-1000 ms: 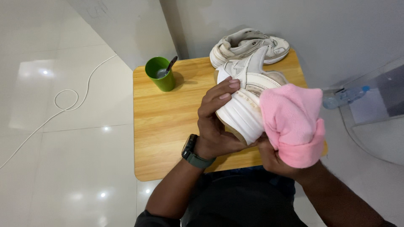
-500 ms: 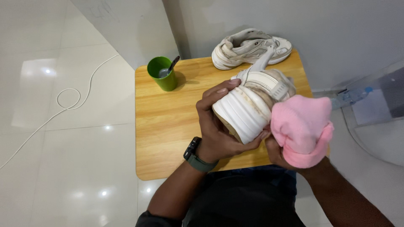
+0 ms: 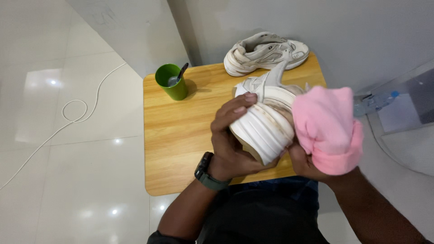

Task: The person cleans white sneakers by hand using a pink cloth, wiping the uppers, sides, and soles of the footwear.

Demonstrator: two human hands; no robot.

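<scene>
Two white sneakers (image 3: 264, 119), one pink cloth (image 3: 330, 126), one green cup (image 3: 169, 81).

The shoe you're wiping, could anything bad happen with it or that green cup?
The left hand holds the white shoe up off the table by its sole alone, so it might slip while the right hand rubs with the pink cloth. The green cup stands close by; a swinging elbow or a dropped shoe could tip it.

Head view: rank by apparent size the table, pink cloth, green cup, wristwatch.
1. table
2. pink cloth, held nearer the camera, so it looks inflated
3. green cup
4. wristwatch
</scene>
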